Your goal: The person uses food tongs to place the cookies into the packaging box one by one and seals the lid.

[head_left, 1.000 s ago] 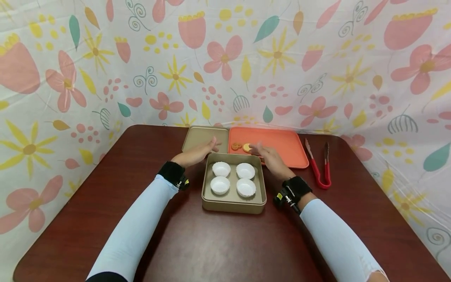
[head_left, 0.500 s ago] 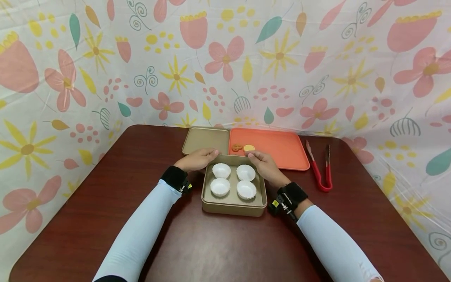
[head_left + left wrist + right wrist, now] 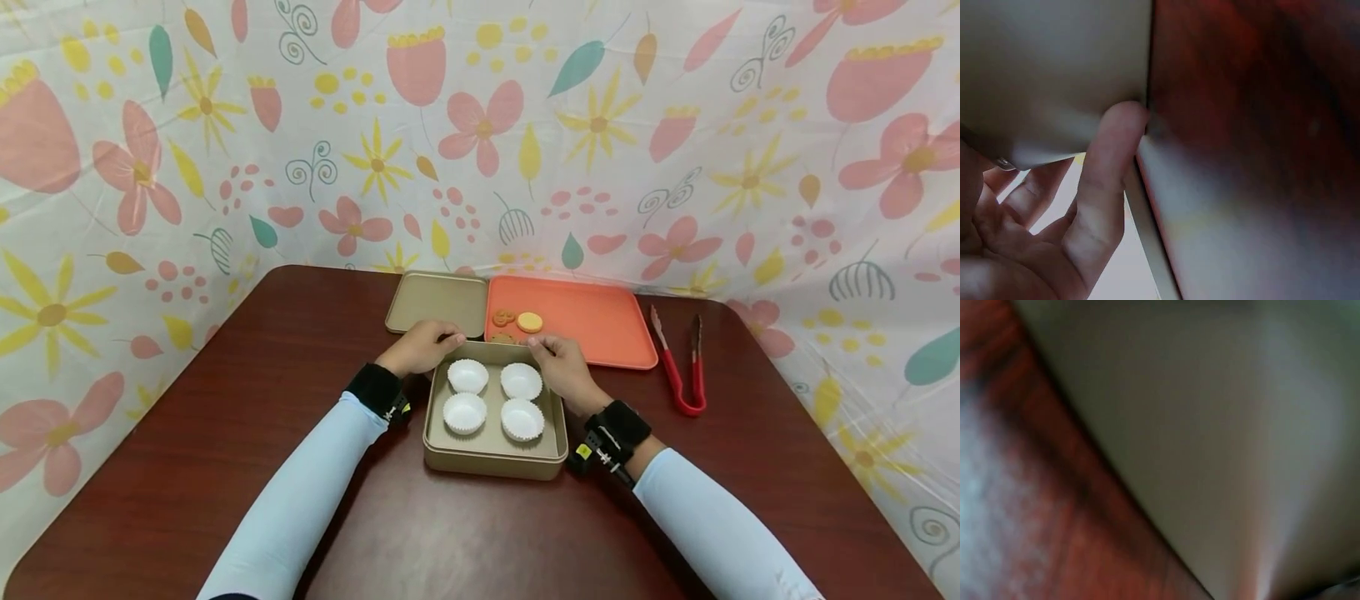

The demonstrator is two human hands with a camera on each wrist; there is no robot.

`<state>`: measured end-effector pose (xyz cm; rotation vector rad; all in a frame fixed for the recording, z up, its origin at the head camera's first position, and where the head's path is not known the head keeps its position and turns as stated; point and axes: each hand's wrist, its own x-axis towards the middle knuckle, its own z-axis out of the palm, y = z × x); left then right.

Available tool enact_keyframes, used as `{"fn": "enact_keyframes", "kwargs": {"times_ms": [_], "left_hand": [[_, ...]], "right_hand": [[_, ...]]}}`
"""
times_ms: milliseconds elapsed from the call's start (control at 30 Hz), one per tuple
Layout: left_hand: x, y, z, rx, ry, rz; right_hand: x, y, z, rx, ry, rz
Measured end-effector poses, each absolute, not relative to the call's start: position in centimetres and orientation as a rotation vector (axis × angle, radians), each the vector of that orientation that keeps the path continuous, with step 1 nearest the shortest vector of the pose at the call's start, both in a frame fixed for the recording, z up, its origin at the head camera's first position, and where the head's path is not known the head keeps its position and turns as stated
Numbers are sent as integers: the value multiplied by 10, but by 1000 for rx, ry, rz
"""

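A square gold tin (image 3: 491, 465) stands on the table with several white fluted paper cups inside, among them a front-left cup (image 3: 465, 413) and a back-right cup (image 3: 521, 382). At its far left corner my left hand (image 3: 422, 347) grips the tin; the left wrist view shows the thumb (image 3: 1110, 150) pressed to the tin's side wall (image 3: 1054, 69), other fingers round behind. My right hand (image 3: 567, 372) holds the far right corner, thumb and fingers at the rim. Only the tin's blurred wall (image 3: 1166, 425) fills most of the right wrist view; the fingers are hidden there.
Behind the tin lie a gold lid (image 3: 437, 302) and an orange tray (image 3: 592, 321). On the tray are a pretzel-shaped cookie (image 3: 503, 318), a round yellow cookie (image 3: 529, 322) and a partly hidden brown cookie (image 3: 501, 338). Red-handled tongs (image 3: 681, 379) rest at the right.
Both hands have come down from beside the tin to its far corners and taken hold. The tin has slid slightly toward me, baring part of the brown cookie.
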<state>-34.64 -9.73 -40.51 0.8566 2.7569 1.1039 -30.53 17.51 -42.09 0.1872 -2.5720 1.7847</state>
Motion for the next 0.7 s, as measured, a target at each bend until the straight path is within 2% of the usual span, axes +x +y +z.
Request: {"fn": "enact_keyframes", "kwargs": {"times_ms": [700], "left_hand": [[-339, -97, -405, 871, 2799, 1045]], "right_hand": [[-302, 172, -425, 84, -2535, 1847]]}}
